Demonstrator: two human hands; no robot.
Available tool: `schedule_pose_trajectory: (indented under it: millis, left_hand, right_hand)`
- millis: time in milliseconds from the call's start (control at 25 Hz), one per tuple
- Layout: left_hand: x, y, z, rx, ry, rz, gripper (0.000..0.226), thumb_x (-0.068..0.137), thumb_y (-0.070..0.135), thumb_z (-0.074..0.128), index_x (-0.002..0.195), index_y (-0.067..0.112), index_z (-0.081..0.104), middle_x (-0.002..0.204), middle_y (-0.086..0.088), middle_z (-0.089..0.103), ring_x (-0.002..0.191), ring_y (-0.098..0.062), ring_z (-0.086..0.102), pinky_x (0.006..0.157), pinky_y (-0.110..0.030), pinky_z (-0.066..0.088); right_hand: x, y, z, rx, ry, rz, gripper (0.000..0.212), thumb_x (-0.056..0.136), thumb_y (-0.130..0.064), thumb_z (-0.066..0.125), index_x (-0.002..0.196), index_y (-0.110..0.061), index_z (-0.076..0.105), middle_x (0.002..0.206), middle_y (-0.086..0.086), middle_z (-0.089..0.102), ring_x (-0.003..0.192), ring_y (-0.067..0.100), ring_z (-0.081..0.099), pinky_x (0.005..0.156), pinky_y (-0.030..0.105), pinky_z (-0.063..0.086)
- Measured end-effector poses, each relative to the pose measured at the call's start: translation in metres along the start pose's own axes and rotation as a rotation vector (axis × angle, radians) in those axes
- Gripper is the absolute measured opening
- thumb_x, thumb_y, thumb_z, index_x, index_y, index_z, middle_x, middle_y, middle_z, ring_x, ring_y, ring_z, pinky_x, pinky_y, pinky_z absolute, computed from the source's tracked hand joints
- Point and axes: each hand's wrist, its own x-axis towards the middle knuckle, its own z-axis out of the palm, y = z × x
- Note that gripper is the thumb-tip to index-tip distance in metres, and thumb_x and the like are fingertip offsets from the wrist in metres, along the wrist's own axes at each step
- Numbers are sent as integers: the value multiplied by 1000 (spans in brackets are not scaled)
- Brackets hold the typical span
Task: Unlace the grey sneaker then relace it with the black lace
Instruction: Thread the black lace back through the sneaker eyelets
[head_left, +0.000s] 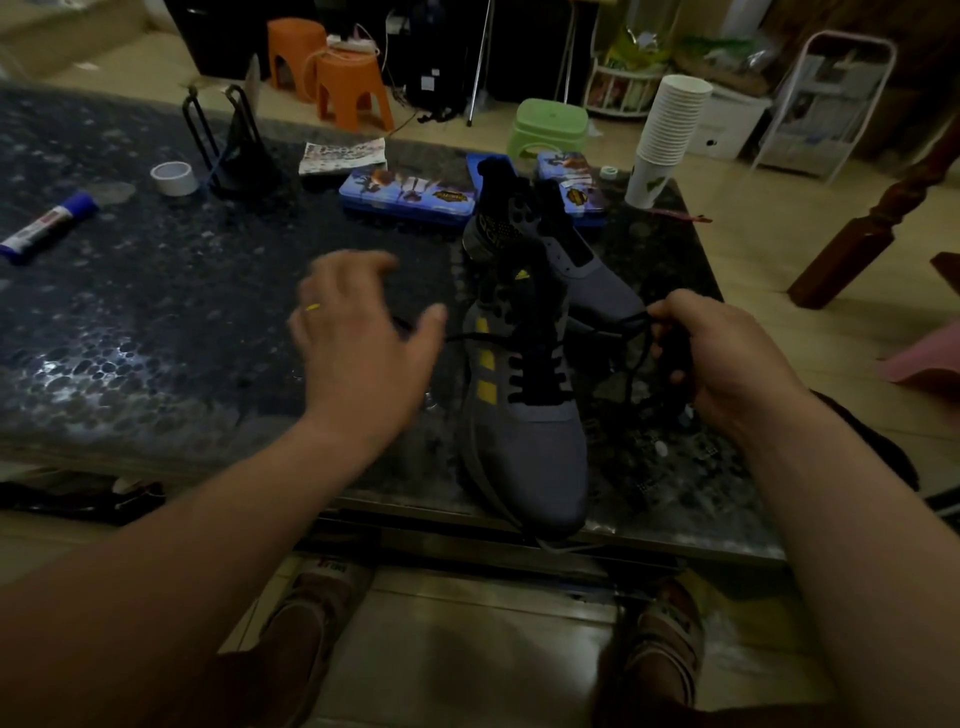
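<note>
The grey sneaker (524, 447) sits on the dark speckled surface (182, 312) near its front edge, right of centre, with its toe pointing toward the person and yellow stripes showing on its side. The black lace (537, 374) crosses the lower eyelets in several rows, and loose strands run out to both sides. The right hand (727, 364) is just to the right of the sneaker, fingers curled around a bunch of that lace, with a strand stretched from the shoe into its grip. The left hand (358, 338) hovers to the left of the sneaker, blurred, fingers spread and holding nothing; a thin strand ends near its thumb, but whether they touch cannot be told. A second sneaker (592, 275) lies just behind the first, angled to the right. Farther back on the surface are two blue boxes (408, 195), a tall stack of paper cups (670, 124), a roll of tape (174, 177) and, at the far left, a glue stick (47, 226).
</note>
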Motion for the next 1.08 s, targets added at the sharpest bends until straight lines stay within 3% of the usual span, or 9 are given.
schedule_pose_trajectory:
  millis: [40, 120, 200, 280, 560, 720, 840, 920, 1080]
  left_hand:
    - [-11, 19, -1, -23, -5, 273, 42, 88, 43, 70, 123, 21, 60, 125, -4, 58, 120, -28, 53, 100, -47, 39]
    - [-40, 49, 9, 13, -289, 733, 36, 94, 50, 60, 121, 27, 67, 119, 6, 65, 123, -21, 55, 111, -49, 34]
    - [-64, 55, 26, 176, -539, 874, 42, 100, 62, 44, 117, 33, 70, 118, 14, 64, 134, -14, 47, 124, -54, 16]
    - [-71, 48, 35, 190, -554, 862, 42, 101, 61, 43, 108, 32, 72, 113, 14, 62, 136, -14, 45, 126, -56, 10]
    - [-71, 34, 46, 78, -462, 926, 19, 98, 34, 55, 97, 27, 73, 109, 8, 64, 126, -18, 54, 126, -51, 18]
    - [-77, 33, 44, -27, -455, 886, 24, 101, 42, 57, 107, 23, 72, 121, 5, 62, 131, -17, 50, 126, -50, 20]
    - [-64, 36, 43, -300, -293, 666, 24, 98, 23, 60, 119, 11, 67, 129, -6, 58, 125, -23, 53, 111, -49, 39]
    - [-30, 36, 40, -367, -180, 461, 38, 92, 10, 58, 130, 9, 59, 137, -7, 52, 119, -24, 55, 101, -49, 47]
    - [31, 38, 36, -329, -492, 283, 50, 98, 20, 56, 146, 29, 46, 133, 10, 53, 89, -11, 61, 84, -42, 54]
  right_hand:
    - [-1, 1, 3, -36, -43, -17, 12, 83, -31, 62, 74, -24, 64, 66, -7, 58, 64, 14, 49, 51, 28, 30]
    - [-1, 1, 9, -55, -96, -46, 15, 84, -32, 63, 71, -25, 64, 72, -7, 61, 66, 14, 51, 52, 28, 32]
    - [-1, -2, 12, -31, -98, -70, 26, 91, -28, 61, 66, -26, 59, 72, -6, 63, 65, 13, 49, 52, 28, 30]
    - [0, -6, 12, -16, -41, -80, 28, 93, -25, 59, 65, -24, 58, 73, -5, 66, 62, 12, 49, 50, 28, 30]
    - [12, -20, 2, 128, 145, -60, 18, 95, -23, 58, 78, -22, 63, 67, -8, 64, 58, 8, 49, 47, 23, 31]
    - [8, -19, 0, -174, -71, -108, 31, 102, -38, 56, 77, -21, 62, 72, -7, 69, 60, 10, 54, 53, 28, 35]
    - [0, -8, 1, -482, -193, -90, 43, 99, -55, 59, 79, -18, 66, 74, -4, 72, 65, 14, 60, 61, 31, 42]
    - [0, -3, 7, -491, -129, -167, 32, 96, -51, 67, 93, -19, 66, 84, -2, 70, 72, 13, 61, 65, 30, 44]
    - [1, -15, 12, -521, -210, -356, 33, 97, -34, 70, 127, -40, 59, 108, -24, 57, 91, -13, 54, 67, 4, 41]
